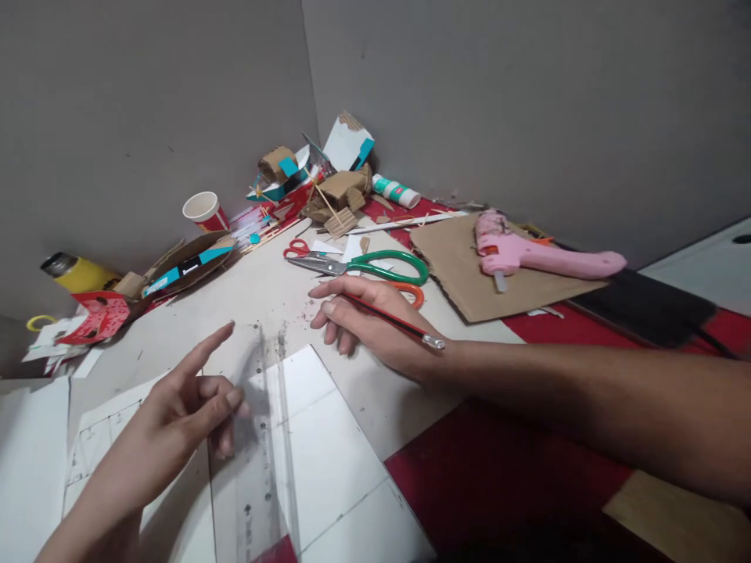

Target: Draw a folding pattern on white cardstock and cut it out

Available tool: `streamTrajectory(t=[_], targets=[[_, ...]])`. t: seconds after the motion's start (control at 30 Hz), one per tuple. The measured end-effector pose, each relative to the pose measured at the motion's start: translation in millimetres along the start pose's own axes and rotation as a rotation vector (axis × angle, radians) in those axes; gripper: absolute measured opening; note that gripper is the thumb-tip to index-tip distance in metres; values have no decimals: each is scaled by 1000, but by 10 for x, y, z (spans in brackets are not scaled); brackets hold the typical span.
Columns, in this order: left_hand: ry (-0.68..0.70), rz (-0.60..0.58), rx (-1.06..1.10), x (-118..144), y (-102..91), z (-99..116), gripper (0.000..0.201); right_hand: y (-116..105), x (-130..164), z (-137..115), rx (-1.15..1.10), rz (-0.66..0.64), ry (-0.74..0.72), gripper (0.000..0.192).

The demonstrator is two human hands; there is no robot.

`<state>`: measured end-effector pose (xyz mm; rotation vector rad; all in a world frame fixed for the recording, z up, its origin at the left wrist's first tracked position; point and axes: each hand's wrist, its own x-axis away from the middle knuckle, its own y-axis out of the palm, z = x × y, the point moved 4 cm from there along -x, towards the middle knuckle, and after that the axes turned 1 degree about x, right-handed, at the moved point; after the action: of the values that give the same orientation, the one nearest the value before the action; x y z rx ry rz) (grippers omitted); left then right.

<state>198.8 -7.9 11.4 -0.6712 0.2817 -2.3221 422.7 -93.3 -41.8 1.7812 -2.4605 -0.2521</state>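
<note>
The tabletop [258, 297] carries white card [328, 446] under a clear ruler [258, 453]. The left hand [176, 422] hovers over that ruler — index finger out, the rest loosely curled, holding nothing. The right hand [367, 324] grips a red-and-black pencil [393, 319] beside green-handled scissors [364, 266].

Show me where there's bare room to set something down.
Bare tabletop lies between the green scissors, the left hand on the clear ruler and the cardboard scraps. The corner pile is crowded; the glue gun occupies the brown cardboard sheet.
</note>
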Motion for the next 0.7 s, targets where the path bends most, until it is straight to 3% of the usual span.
streamTrajectory(t=[0.17,0.37,0.7], targets=[[-12,2,-27,42,-50,34,82,13,6,-24,-35,-4,29,16],[-83,-205,111,-18,334,-92,83,23,1,-54,-4,2,39,16],[-101,-181,62,-84,474,-151,80,28,-2,-24,45,-49,17,18]])
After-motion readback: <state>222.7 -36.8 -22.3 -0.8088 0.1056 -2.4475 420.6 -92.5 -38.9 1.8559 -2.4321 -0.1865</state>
